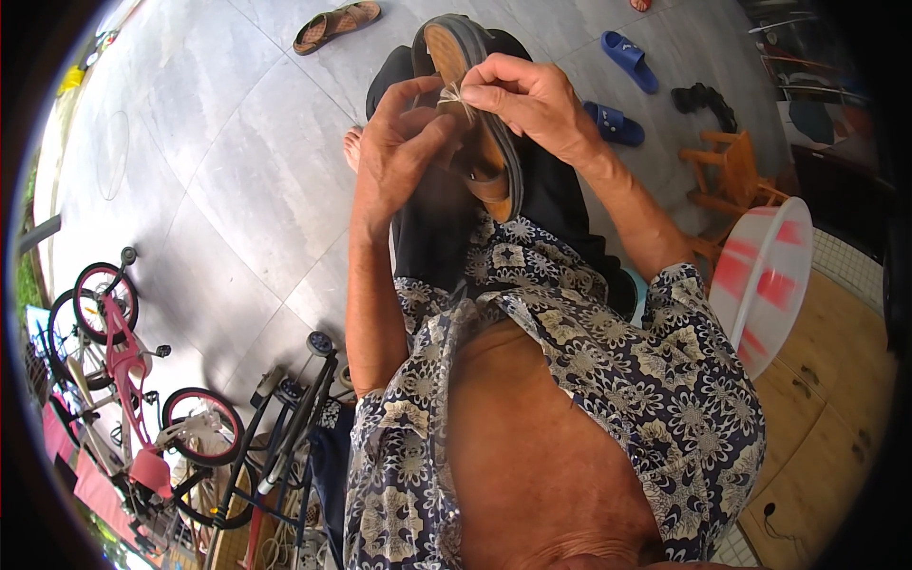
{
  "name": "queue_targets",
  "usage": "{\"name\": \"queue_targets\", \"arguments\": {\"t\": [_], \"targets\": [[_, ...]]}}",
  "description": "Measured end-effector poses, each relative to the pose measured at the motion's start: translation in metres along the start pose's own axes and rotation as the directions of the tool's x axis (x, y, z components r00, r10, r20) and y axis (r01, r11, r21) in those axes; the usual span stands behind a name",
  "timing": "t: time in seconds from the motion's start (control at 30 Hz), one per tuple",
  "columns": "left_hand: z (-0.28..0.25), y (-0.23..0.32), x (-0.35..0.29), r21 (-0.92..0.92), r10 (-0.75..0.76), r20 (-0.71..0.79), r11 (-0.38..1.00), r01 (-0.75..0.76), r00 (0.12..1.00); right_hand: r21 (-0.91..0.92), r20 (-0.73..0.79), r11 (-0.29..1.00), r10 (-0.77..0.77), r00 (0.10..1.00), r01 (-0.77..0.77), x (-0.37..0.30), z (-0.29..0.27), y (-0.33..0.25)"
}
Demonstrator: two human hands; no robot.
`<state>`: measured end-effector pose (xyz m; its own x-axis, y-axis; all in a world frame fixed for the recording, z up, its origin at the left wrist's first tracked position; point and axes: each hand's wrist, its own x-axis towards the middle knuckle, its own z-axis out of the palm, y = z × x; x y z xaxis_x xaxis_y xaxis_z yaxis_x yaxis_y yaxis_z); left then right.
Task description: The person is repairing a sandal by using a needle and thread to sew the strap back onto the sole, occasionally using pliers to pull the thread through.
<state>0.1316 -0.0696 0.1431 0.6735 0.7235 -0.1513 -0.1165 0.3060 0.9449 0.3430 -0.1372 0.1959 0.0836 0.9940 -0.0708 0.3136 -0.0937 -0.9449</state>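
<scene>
A brown sandal (496,197) with a dark sole edge rests across my lap, on my black trousers (418,252). Over its middle, my left hand (394,157) bends its fingers and thumb around a small bunch of pale, thin strands (450,96). My right hand (537,104) pinches the same strands between thumb and forefinger, just right of the left fingertips. Whether the strands are thread or strips of plastic is too small to tell. The fingers hide part of the sandal's strap.
Another brown sandal (337,26) lies on the grey tiles ahead. Blue slippers (629,62) and a wooden stool (730,171) are on the right, near a translucent basin (763,285). A pink bicycle (123,366) and a dark metal frame (285,427) stand on the left.
</scene>
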Motion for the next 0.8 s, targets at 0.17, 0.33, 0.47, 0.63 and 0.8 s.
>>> {"name": "queue_targets", "arguments": {"t": [0.17, 0.33, 0.47, 0.63, 0.8], "targets": [[0.003, 0.001, 0.000, 0.011, -0.006, 0.005, 1.000, 0.006, 1.000, 0.180, 0.152, 0.970, 0.135, 0.979, -0.162, -0.003, -0.013, -0.003], [0.002, -0.006, 0.002, 0.063, -0.008, 0.013, 0.998, 0.008, 1.000, -0.265, 0.225, 0.963, 0.010, 0.974, 0.051, -0.006, -0.011, 0.006], [-0.005, -0.011, 0.003, 0.042, 0.026, 0.013, 0.999, -0.026, 1.000, -0.650, 0.374, 0.735, 0.088, 0.923, 0.193, -0.006, -0.013, -0.020], [-0.008, -0.012, 0.001, -0.019, 0.026, 0.013, 1.000, -0.025, 1.000, -0.482, 0.450, 0.865, 0.107, 0.886, 0.140, -0.010, -0.028, -0.022], [-0.006, -0.011, 0.004, -0.015, 0.025, 0.016, 1.000, -0.025, 1.000, 0.311, 0.091, 0.943, 0.099, 0.991, -0.123, -0.004, -0.053, -0.011]]}}
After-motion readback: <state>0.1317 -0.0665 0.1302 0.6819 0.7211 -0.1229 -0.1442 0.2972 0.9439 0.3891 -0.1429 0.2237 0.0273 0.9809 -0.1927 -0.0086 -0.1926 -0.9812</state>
